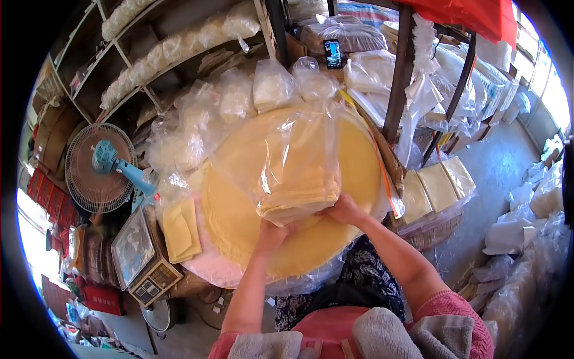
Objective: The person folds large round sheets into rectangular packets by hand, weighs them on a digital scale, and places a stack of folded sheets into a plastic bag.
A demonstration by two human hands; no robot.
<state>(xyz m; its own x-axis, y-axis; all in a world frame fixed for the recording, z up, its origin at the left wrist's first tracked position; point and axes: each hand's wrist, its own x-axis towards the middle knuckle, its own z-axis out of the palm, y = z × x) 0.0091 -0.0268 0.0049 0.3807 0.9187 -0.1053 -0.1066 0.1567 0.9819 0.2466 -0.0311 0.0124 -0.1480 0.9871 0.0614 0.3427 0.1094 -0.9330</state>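
Observation:
A clear plastic bag [299, 161] holds a stack of folded yellow sheets [302, 190] at its lower end, above a large round pile of yellow sheets [233, 221]. My left hand [275, 232] grips the near left bottom corner of the bag; its fingertips are partly hidden beneath. My right hand [345, 210] holds the bag's lower right corner, fingers tucked under it. The upper part of the bag is loose and empty, reaching toward the back of the pile.
Filled plastic bags [272, 87] line the pile's far side. A fan [100, 167] and a scale [146, 257] with folded sheets beside it stand at left. Packed sheets [436, 185] lie at right, near a dark post [399, 78]. A phone [332, 54] stands at the back.

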